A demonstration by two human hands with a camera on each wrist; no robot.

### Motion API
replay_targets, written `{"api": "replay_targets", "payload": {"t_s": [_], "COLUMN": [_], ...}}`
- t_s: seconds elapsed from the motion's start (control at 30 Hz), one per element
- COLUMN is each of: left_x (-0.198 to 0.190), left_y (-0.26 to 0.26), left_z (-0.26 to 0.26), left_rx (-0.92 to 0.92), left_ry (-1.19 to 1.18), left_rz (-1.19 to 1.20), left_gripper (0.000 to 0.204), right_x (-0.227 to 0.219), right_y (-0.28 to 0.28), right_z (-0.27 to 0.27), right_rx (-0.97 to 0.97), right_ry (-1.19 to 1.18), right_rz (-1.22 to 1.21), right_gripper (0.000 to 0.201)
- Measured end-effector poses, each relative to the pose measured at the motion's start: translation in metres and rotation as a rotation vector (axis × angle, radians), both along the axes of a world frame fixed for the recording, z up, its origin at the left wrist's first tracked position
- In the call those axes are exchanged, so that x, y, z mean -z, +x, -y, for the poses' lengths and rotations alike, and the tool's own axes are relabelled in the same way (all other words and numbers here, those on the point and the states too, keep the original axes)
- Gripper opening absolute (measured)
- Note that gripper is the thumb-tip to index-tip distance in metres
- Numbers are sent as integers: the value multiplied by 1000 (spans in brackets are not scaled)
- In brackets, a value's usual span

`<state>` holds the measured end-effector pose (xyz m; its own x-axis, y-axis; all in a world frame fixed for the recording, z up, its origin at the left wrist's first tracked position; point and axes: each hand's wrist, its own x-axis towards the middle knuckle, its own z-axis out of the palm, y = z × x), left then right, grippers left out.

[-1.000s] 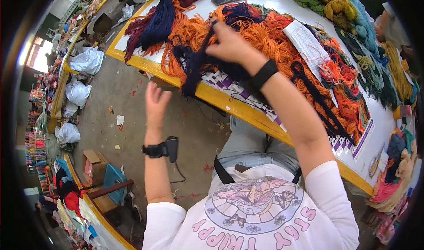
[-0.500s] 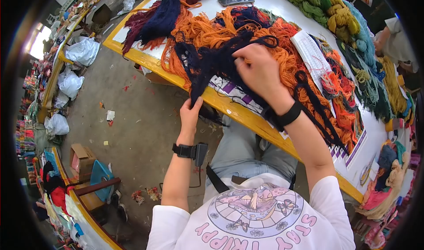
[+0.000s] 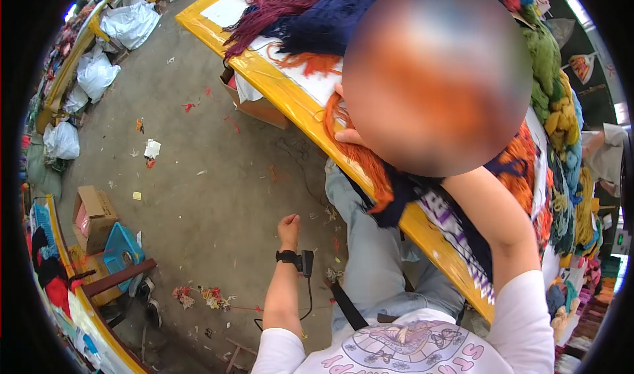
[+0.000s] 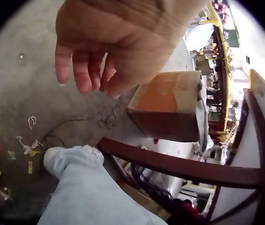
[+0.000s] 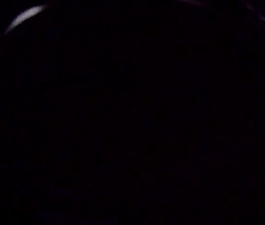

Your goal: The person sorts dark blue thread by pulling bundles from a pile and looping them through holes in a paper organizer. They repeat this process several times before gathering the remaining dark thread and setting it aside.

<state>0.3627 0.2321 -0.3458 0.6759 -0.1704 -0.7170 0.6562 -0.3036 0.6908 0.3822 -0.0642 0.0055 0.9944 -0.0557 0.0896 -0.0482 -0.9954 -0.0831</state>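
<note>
My left hand (image 3: 288, 231) hangs over the floor, away from the table's edge. In the left wrist view its fingers are loosely bent and hold nothing. A blurred round patch hides most of my right hand (image 3: 350, 137) in the head view. Its visible fingertips lie at a bundle of orange yarn (image 3: 360, 159), which drapes over the table's yellow edge. Dark navy yarn (image 3: 395, 205) hangs over that edge just beside the orange strands. The right wrist view is almost wholly black. I cannot tell whether the right hand grips the yarn.
Maroon yarn (image 3: 267, 7) and a navy skein (image 3: 323, 20) lie on the far left of the table (image 3: 290, 80). Green yarn (image 3: 545, 63) hangs at its far side. A cardboard box (image 4: 165, 105) stands under the table. White bags (image 3: 129, 24) sit across the floor at left.
The left hand has let go of the navy yarn and dropped down over the floor. Orange yarn now hangs over the table's edge by the right hand. The head view has shifted.
</note>
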Motion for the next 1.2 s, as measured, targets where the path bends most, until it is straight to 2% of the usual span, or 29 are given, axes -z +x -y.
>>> {"api": "replay_targets", "payload": {"t_s": [0.07,0.17,0.27,0.3,0.4,0.43,0.5,0.53,0.57,0.67,0.87,0.97,1.07,1.2], "left_x": [33,116,150,149,231,265,279,240,218,263,260,252,283,305], "left_y": [22,58,102,119,163,176,193,210,221,243,259,259,258,258], "left_z": [2,8,35,47,71,75,100,113,123,143,177,183,184,177], "left_rx": [-7,124,223,310,210,130,144,252,365,295,312,356,339,425], "left_ry": [22,94,289,394,296,191,245,400,553,514,621,703,746,734], "left_rz": [-21,176,251,346,287,393,505,508,509,433,228,243,331,397], "left_gripper": [26,27,28,28,32,35,39,41,43,47,48,34,17,17], "right_x": [7,7,8,7,7,9,13,16,16,21,25,24,21,24], "right_y": [17,27,37,40,42,41,40,37,35,27,30,30,30,33], "right_z": [3,-2,-5,-4,-3,0,3,4,3,4,2,3,1,1], "right_rx": [-53,-27,44,52,79,53,38,33,50,71,41,31,19,30], "right_ry": [-10,-20,2,18,33,45,57,72,77,117,117,118,107,104], "right_rz": [-48,-89,-131,-152,-215,-202,-189,-165,-175,-136,-105,-111,-117,-131], "right_gripper": [80,77,69,68,67,68,67,67,67,69,66,65,64,63]}}
